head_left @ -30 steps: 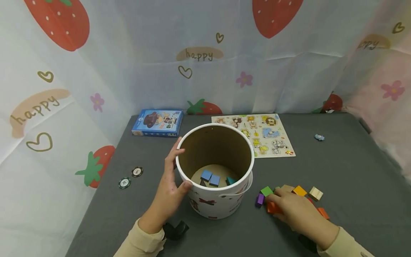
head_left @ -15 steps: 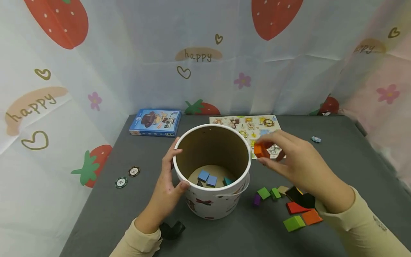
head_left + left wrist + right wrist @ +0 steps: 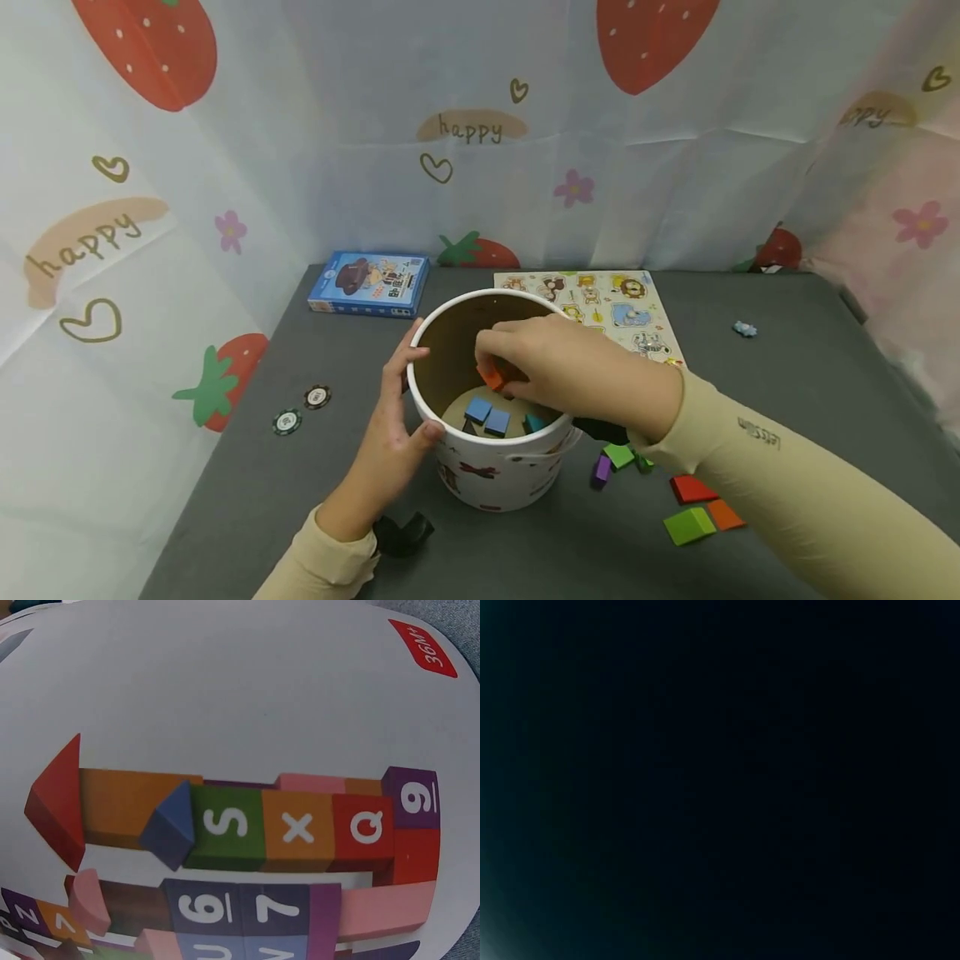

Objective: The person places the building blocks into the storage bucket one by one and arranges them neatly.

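In the head view a white bucket (image 3: 498,487) with printed pictures stands upright on the dark table. My left hand (image 3: 386,450) grips its left side, thumb at the front rim and fingers round the edge. Inside the bucket, my right hand (image 3: 551,358) holds an orange block (image 3: 492,378) above the floor. Two blue blocks (image 3: 487,416), a teal block (image 3: 533,423) and a dark piece lie on that floor. Printed letter blocks on the bucket's wall (image 3: 240,712) fill the left wrist view. Nothing can be made out in the dark right wrist view.
Right of the bucket lie loose blocks: green (image 3: 618,456), purple (image 3: 602,470), red (image 3: 693,489), orange (image 3: 726,515) and light green (image 3: 688,527). Behind stand a blue box (image 3: 369,284) and an animal puzzle board (image 3: 652,312). Two round chips (image 3: 302,409) lie left; a small blue piece (image 3: 745,329) lies right.
My right hand picked up the orange block from the pile, lifted it beside the rim, and carried it left and down into the bucket. My left hand stayed on the bucket.
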### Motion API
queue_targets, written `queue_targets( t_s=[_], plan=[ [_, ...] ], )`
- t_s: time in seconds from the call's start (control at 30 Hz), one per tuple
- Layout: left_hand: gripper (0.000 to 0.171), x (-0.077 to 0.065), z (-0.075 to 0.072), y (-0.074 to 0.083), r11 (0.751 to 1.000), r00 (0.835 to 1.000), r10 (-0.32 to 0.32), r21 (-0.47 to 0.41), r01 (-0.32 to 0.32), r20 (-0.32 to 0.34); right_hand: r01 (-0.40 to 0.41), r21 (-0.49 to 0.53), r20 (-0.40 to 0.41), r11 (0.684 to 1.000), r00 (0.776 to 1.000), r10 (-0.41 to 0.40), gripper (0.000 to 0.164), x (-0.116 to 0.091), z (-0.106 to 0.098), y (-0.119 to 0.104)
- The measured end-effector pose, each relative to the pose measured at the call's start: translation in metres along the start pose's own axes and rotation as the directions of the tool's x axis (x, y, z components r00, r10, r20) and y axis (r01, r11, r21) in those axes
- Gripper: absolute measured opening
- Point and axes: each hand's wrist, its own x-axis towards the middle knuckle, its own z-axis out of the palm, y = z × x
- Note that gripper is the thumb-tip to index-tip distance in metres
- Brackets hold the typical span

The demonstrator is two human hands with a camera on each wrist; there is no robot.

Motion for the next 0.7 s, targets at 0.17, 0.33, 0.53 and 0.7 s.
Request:
queue_targets(
  t_s=[0.17,0.33,0.53,0.7],
  plan=[
    [0.088,0.000,-0.001,0.001,1.000,1.000,0.003,0.013,-0.003,-0.001,0.017,0.019,0.078,1.000,0.997,-0.019,0.002,0.001,0.009,0.004],
    [0.088,0.001,0.003,0.000,1.000,1.000,0.007,-0.006,-0.008,-0.012,0.004,0.012,-0.193,1.000,0.981,-0.002,0.006,-0.026,0.000,0.015],
    [0.086,0.001,0.006,-0.001,0.999,1.000,0.016,-0.028,-0.017,-0.018,-0.197,0.178,-0.517,0.964,0.815,0.262,0.012,-0.077,0.006,0.048],
    [0.087,0.000,0.005,0.001,0.998,0.999,0.026,-0.049,-0.027,-0.021,-0.459,0.149,-0.261,0.876,0.836,0.482,0.014,-0.105,0.042,0.067]
  ],
)
